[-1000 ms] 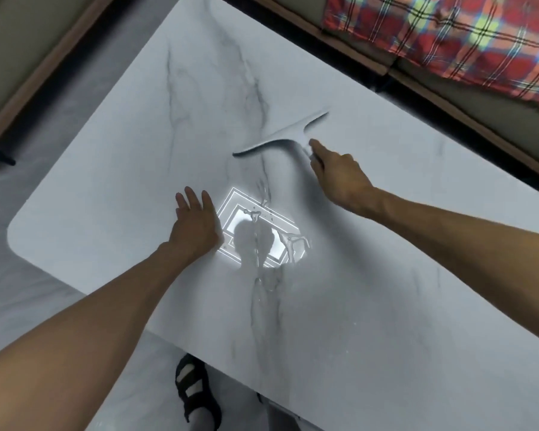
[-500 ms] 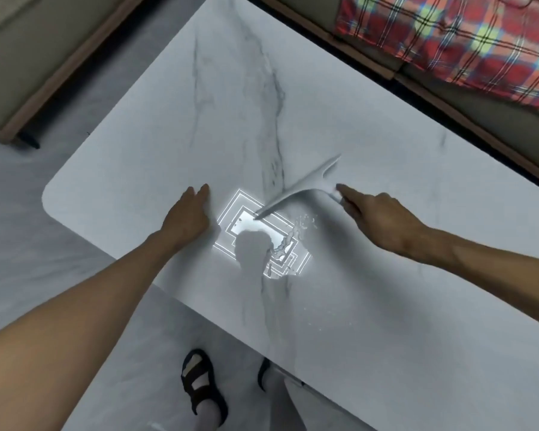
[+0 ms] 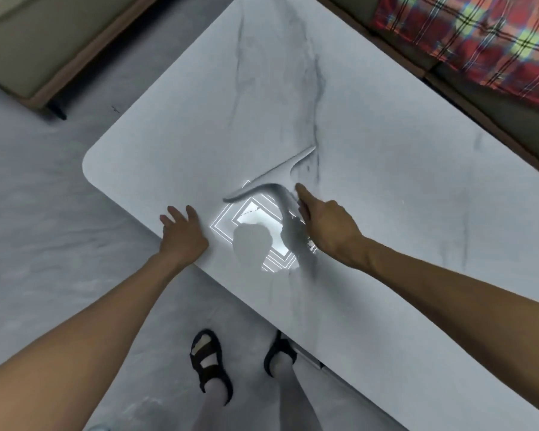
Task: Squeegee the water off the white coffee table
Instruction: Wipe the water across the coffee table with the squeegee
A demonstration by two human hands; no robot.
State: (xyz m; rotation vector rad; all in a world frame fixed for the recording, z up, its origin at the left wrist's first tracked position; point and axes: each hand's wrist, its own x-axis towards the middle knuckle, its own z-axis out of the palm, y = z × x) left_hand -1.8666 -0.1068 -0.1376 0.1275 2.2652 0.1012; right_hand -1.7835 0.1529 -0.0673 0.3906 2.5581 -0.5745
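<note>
The white marble-veined coffee table fills the middle of the view. My right hand is shut on the handle of a pale grey squeegee, whose blade lies across the tabletop just beyond a bright ceiling-light reflection. The squeegee is blurred with motion. A thin sheen of water glints beside my right hand. My left hand rests flat on the table's near edge, fingers spread, holding nothing.
A sofa with a red plaid blanket runs along the table's far side. Another sofa corner stands at the upper left. My feet in black sandals stand on the grey floor below the table's near edge.
My right hand has drawn the squeegee across the table toward me and the near edge, over the light reflection. My left hand has shifted back to the table's edge.
</note>
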